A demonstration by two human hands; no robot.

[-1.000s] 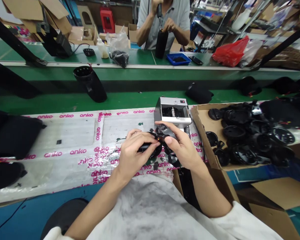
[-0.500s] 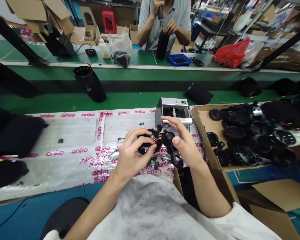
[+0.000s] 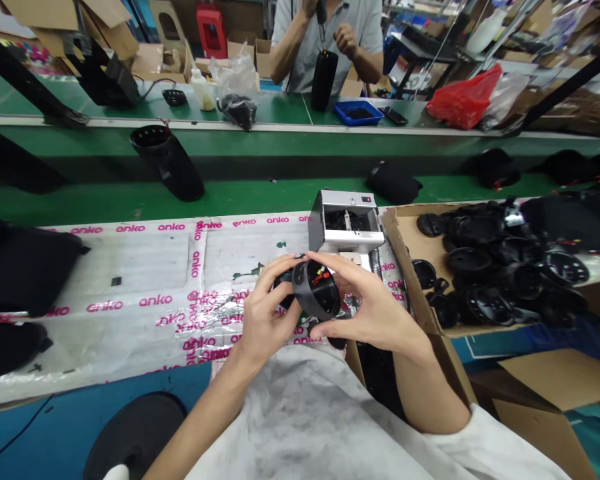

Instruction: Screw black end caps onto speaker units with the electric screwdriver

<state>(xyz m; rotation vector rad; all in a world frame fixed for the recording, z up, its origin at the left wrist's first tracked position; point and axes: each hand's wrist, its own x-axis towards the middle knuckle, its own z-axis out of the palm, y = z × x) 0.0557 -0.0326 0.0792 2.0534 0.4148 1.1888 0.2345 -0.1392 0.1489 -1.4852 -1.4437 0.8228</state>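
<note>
Between my hands is a round black plastic housing (image 3: 316, 293), tilted so that its hollow inside shows, with red and yellow wires in it. My left hand (image 3: 270, 300) is closed around its left side, fingers on top and thumb below. On the other side, my right hand (image 3: 365, 300) curves round the rim, fingers over the top and thumb at the lower edge. Just beyond stands a small silver machine (image 3: 347, 220) with an open front. What lies under the housing is mostly hidden by my hands.
To the right, a cardboard tray (image 3: 405, 267) holds several black plastic parts. A black cylinder (image 3: 167, 163) leans on the green conveyor (image 3: 260, 197). Black fabric-covered pieces (image 3: 25, 267) lie at the left. Across the bench a person (image 3: 330, 40) works on a black cylinder (image 3: 324, 80).
The black housing has turned, so its hollow inside with the wires now shows. My right hand has closed in around its rim. Opposite, the co-worker's hand has lifted off the cylinder.
</note>
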